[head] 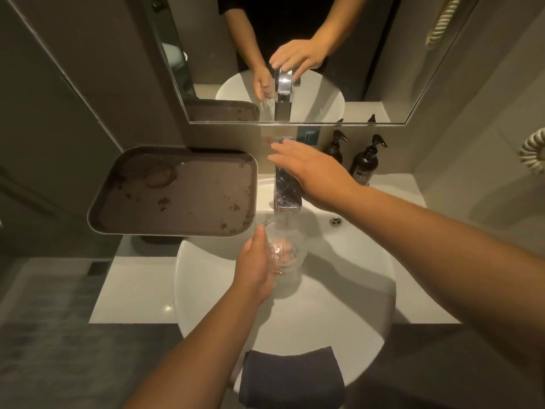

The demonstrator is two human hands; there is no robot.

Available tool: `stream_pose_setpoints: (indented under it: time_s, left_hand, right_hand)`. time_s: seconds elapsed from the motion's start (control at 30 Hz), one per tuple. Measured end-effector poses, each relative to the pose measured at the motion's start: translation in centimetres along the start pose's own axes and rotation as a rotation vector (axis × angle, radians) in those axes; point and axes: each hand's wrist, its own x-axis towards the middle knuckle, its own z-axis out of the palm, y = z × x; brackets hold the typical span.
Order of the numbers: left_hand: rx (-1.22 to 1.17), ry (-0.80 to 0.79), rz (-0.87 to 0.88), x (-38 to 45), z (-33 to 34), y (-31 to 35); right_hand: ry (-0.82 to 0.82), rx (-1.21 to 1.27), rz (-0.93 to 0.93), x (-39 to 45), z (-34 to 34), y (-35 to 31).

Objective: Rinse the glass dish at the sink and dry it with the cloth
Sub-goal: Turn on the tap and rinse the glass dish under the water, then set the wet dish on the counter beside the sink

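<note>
While water falls from the spout, the small clear glass dish (280, 249) sits directly under the stream, over the middle of the round white basin (354, 290), mouth up so it fills and flushes

Left hand (253, 273) grips the dish from its left side, thumb up along the rim, fingers curled round beneath; seen blurred through glass and water

Right hand (306, 169) flat, fingers straight, laid over the top of the chrome tap (287, 190), holding nothing; likely on the lever to set or stop the flow. Contact with the lever itself can't be made out

Folded dark grey cloth (290, 376) draped over the basin's near rim, just below the left forearm; placed close for the drying step, which is not yet begun

Brown rectangular tray (174, 190), wet and spotted, on the bench left of the tap; its near right corner overhangs the basin edge, close to the left thumb. Tight on that side

Two dark pump bottles (367, 160) at the back right, well apart from the dish. Open basin room to the right and toward the cloth
</note>
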Motion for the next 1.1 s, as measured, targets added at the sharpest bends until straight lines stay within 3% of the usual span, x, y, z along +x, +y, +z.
stream_pose_setpoints:
  time_s: [0.23, 0.37, 0.43, 0.53, 0.63, 0.8, 0.93, 1.1]
  left_hand:
    - [-0.001, 0.030, -0.025, -0.7, -0.1, 0.2]
    - [0.004, 0.038, -0.024, -0.9, -0.5, 0.2]
    - [0.024, 0.040, -0.015, -1.1, -0.8, 0.1]
    - [0.068, 0.037, 0.004, -1.6, -0.7, 0.1]
    - [0.190, -0.008, 0.058, -2.3, -0.5, 0.1]
    - [0.510, -0.139, 0.260, -4.4, -0.4, 0.9]
    - [0.862, -0.188, 0.415, -6.7, -0.8, 1.9]
    - [1.243, -0.224, 0.570, -9.9, -1.7, 1.7]
  right_hand:
    - [-0.074, 0.167, 0.074, -1.7, 0.1, -0.6]
    - [0.175, 0.249, 0.253, -5.5, 1.8, -0.8]
    - [0.191, 0.356, 0.443, -8.0, 3.0, -1.1]
    - [-0.133, 0.664, 0.767, -10.6, 3.6, -2.4]
    - [-0.439, 0.918, 0.957, -11.4, 3.7, -3.6]
    - [-0.544, 1.266, 1.152, -11.2, 3.2, -4.2]
    - [-0.599, 1.416, 1.178, -11.4, 2.8, -4.9]
    - [-0.521, 1.603, 1.167, -11.3, 3.2, -5.7]
